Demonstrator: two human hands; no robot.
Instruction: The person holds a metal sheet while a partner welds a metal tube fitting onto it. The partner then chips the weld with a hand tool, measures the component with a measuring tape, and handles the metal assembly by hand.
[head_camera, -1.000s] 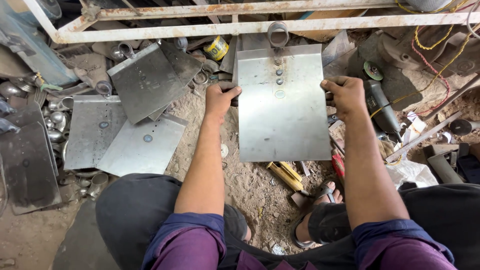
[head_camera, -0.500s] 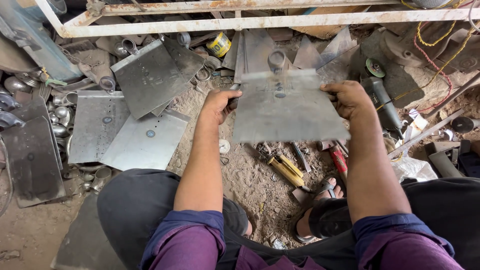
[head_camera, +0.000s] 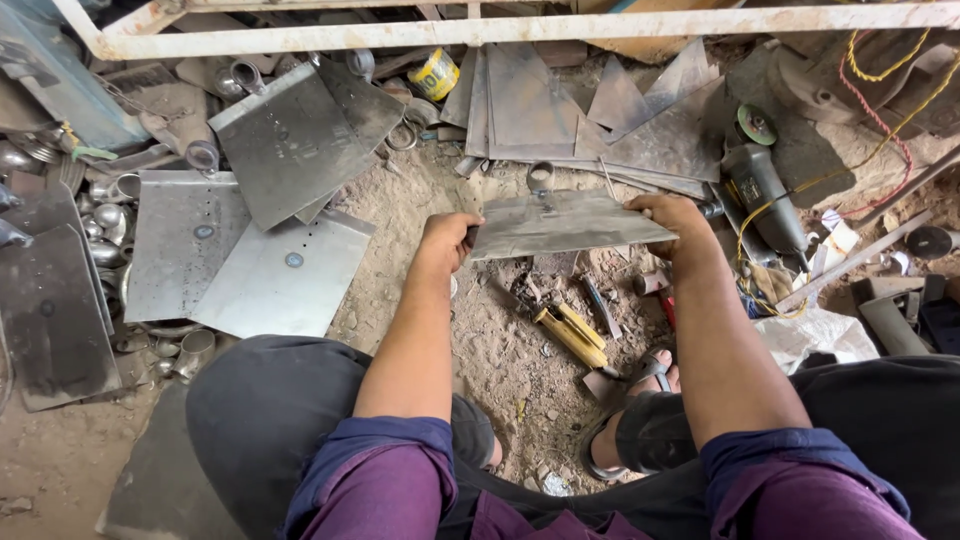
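I hold a grey metal sheet with a short tube fixed near its far edge, tilted almost flat so I see it nearly edge-on. My left hand grips its left edge and my right hand grips its right edge. The sheet hangs above sandy ground where a yellow-handled tool and other small tools lie.
Similar metal sheets lie stacked to the left, with small metal cups around them. More cut sheets lean at the back under a white metal frame. An angle grinder with a yellow cord lies at the right. My sandalled foot rests below.
The sheet, earlier held facing me, has been tipped away until it lies nearly flat. Both hands kept their grip on its edges.
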